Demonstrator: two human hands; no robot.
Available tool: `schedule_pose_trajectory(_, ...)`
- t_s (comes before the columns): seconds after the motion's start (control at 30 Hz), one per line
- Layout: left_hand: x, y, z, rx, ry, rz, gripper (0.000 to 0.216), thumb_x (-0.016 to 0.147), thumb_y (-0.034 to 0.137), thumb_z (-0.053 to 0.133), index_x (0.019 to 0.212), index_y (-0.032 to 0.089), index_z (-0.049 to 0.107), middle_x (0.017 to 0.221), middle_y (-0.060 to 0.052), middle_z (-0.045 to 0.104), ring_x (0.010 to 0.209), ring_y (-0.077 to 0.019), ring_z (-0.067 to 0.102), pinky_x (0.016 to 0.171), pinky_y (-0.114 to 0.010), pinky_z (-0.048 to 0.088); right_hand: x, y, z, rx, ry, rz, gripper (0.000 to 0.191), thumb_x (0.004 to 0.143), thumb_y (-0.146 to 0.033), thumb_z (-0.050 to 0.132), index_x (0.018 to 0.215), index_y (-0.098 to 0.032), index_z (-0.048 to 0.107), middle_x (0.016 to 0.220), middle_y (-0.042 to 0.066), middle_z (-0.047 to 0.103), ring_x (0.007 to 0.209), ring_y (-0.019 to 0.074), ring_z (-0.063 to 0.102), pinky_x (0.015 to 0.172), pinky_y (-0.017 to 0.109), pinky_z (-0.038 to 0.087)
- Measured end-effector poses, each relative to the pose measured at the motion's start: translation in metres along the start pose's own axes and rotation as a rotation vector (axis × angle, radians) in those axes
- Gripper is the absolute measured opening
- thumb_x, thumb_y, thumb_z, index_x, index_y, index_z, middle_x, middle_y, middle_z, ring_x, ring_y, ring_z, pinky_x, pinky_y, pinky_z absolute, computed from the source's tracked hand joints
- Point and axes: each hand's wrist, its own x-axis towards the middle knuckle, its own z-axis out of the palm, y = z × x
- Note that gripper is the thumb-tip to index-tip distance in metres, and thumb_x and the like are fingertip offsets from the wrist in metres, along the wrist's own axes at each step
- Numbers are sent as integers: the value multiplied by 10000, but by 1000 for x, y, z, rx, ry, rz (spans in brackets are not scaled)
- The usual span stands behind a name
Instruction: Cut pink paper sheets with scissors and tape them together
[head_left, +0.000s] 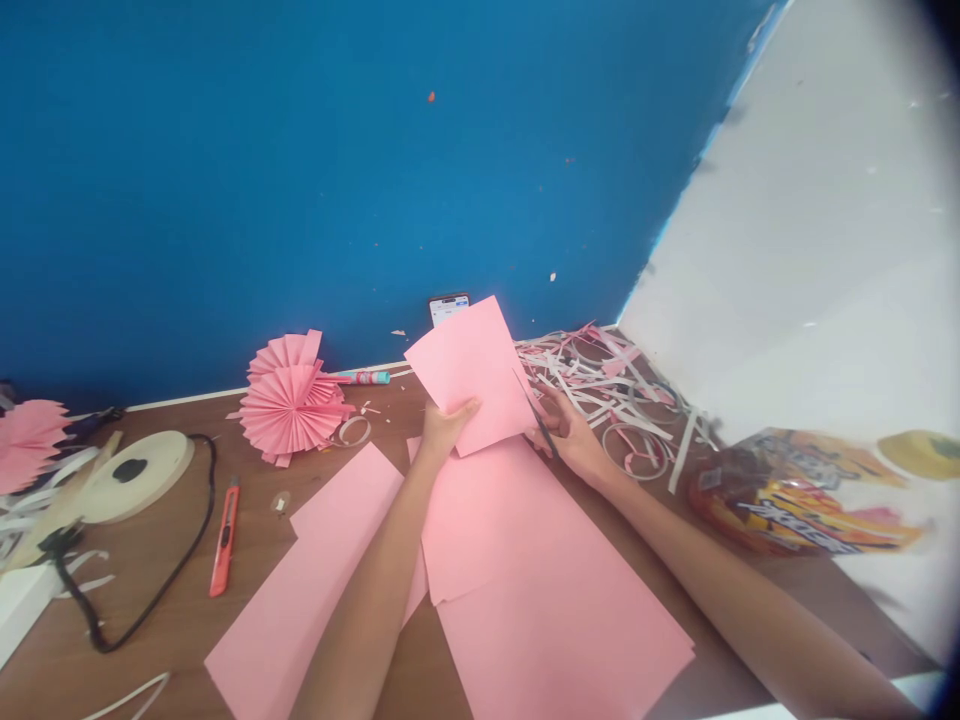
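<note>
My left hand point(444, 425) pinches the lower left edge of a pink sheet of paper point(472, 370) and holds it up above the table. At the sheet's right edge my right hand point(574, 432) grips a pair of scissors point(541, 425), whose blades meet the paper. Larger pink sheets point(525, 560) lie flat on the brown table point(172, 620) under both forearms.
Folded pink paper fans point(289, 400) stand at the back left by the blue wall, with a glue stick point(367, 378) and a phone point(448, 305) nearby. An orange utility knife point(223, 540), a black cable point(165, 580), paper scraps point(622, 390) and a snack bag point(787, 495) surround the work area.
</note>
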Motion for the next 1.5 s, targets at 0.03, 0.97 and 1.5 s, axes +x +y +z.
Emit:
schedule_pose_trajectory(0.03, 0, 0, 0, 0, -1, 0, 459, 590, 281, 811, 996, 120, 668, 1047, -135, 690, 963, -242, 660, 884, -379, 527, 0, 0, 0, -11, -4, 0, 759, 727, -284, 660, 1383, -208, 286, 571, -67, 545, 481, 93, 441, 490, 242, 357)
schedule_pose_trajectory(0.97, 1, 3, 0, -110, 22, -93, 535, 527, 286, 842, 1001, 115, 662, 1100, -143, 674, 1011, -272, 641, 907, -409, 511, 3, 6, -2, -190, -20, -52, 223, 764, -369, 648, 778, -193, 512, 601, -54, 512, 476, 81, 456, 466, 226, 353)
schedule_pose_trajectory(1.5, 5, -1, -7, -141, -70, -106, 561, 525, 276, 843, 1033, 130, 655, 1129, -133, 663, 1018, -260, 637, 920, -409, 504, 4, 11, -3, -66, -29, -25, 421, 699, -353, 712, 1051, -185, 551, 730, -17, 598, 512, 92, 508, 480, 231, 439)
